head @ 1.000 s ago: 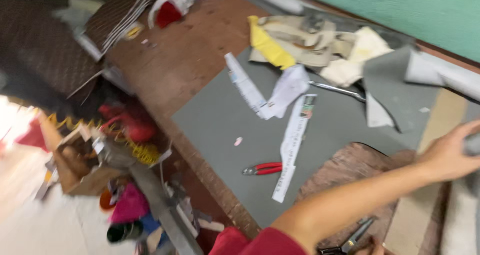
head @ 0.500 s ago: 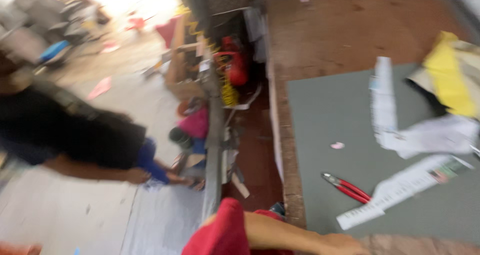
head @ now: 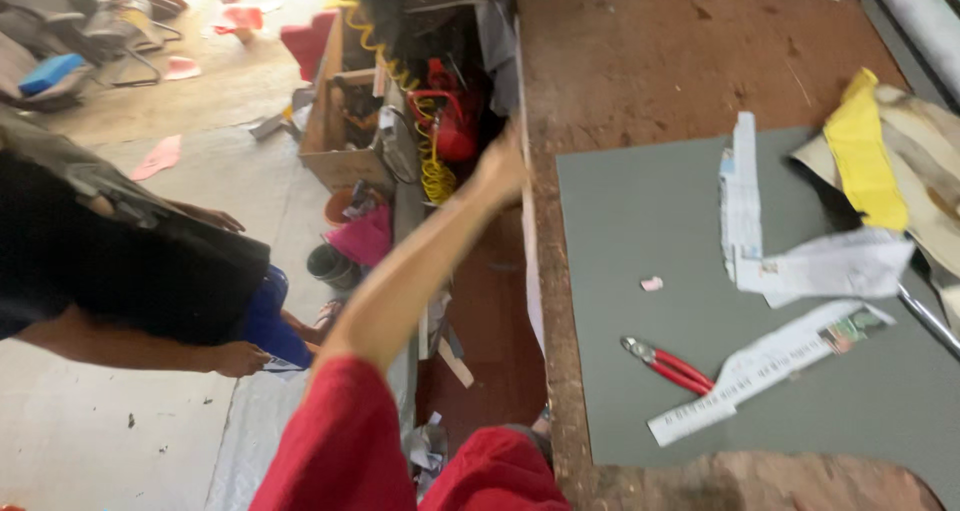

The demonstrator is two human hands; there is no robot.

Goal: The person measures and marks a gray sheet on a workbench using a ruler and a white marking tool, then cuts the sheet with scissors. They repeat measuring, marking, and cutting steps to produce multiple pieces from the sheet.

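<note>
At twelve o'clock from the middle of the view, the left hand [head: 500, 169] rests at the edge of the brown workbench [head: 640, 81]. Its fingers are blurred, so I cannot tell whether they grip the edge or only touch it. A yellow coiled hose [head: 432, 161] and a red machine [head: 452, 121] sit just beside it, below the bench. The view has swung left since a second ago, when an arm stretched off to three o'clock; the right hand is now out of sight. Red-handled pliers [head: 668, 364] lie untouched on the grey sheet [head: 640, 201] at four o'clock, well apart from the hand. Another person [head: 120, 261] crouches at nine o'clock.
</note>
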